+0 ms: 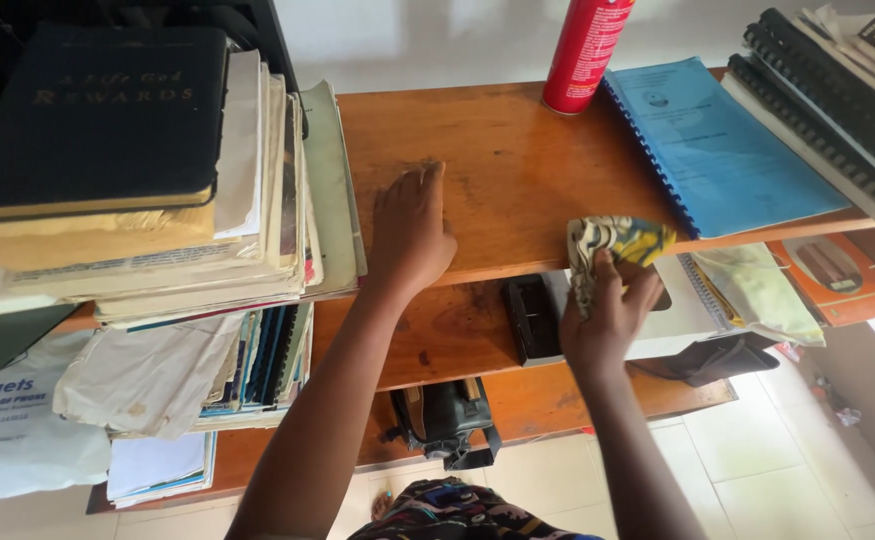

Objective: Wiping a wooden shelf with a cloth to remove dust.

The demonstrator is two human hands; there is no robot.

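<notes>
While the left hand [410, 232] rests flat and open on the bare wooden shelf top [518, 170], the right hand [608, 315] grips a crumpled yellow patterned cloth [618, 243] at the shelf's front edge, with the wood's middle already free of books and, I judge, wiping barely begun.

a small crumpled cloth [613, 245], patterned in yellow, white and dark blue, sits bunched at the front edge of the top wooden shelf [498, 170], with part of it drooping over the lip. it's pinched from below by the right hand [608, 320], just beside the corner of the blue spiral-bound booklet. the shelf itself is a glossy orange-brown board with a dull, smudged patch near its middle, where the left hand [410, 235] lies flat, palm down.
</notes>
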